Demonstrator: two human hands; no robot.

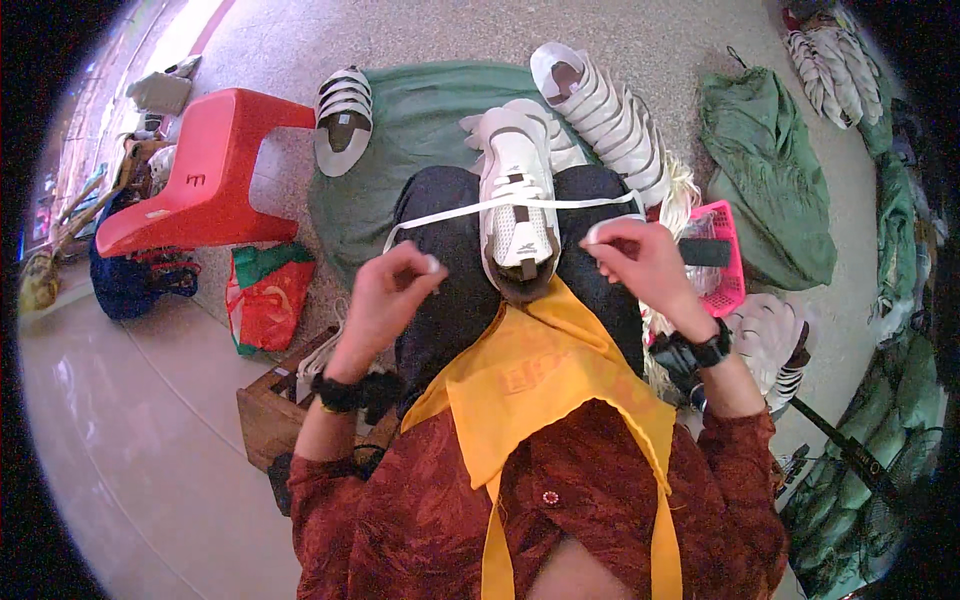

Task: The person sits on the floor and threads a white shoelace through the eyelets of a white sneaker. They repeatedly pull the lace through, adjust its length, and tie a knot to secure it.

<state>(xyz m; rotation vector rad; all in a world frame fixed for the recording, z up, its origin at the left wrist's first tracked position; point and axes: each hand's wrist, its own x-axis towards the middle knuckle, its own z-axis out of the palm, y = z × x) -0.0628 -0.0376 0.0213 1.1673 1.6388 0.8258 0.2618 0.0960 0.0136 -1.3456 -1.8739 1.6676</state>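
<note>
A white-and-grey shoe upper (517,185) rests between my knees, its heel opening toward the far side. A flat white shoelace (455,213) runs through its eyelets and stretches out to both sides. My left hand (398,283) is closed in a pinch on the left length of lace. On the other side my right hand (640,262) pinches the right length. Something white wraps a fingertip on each hand. Beneath and behind this upper, more white uppers (565,145) show in part.
A green cloth (420,105) covers the floor ahead, with stacked uppers (620,130) at right and a smaller stack (344,120) at left. A red plastic chair (215,180) stands left. A pink basket (722,260) and loose laces (680,190) lie right; a wooden box (270,410) sits near left.
</note>
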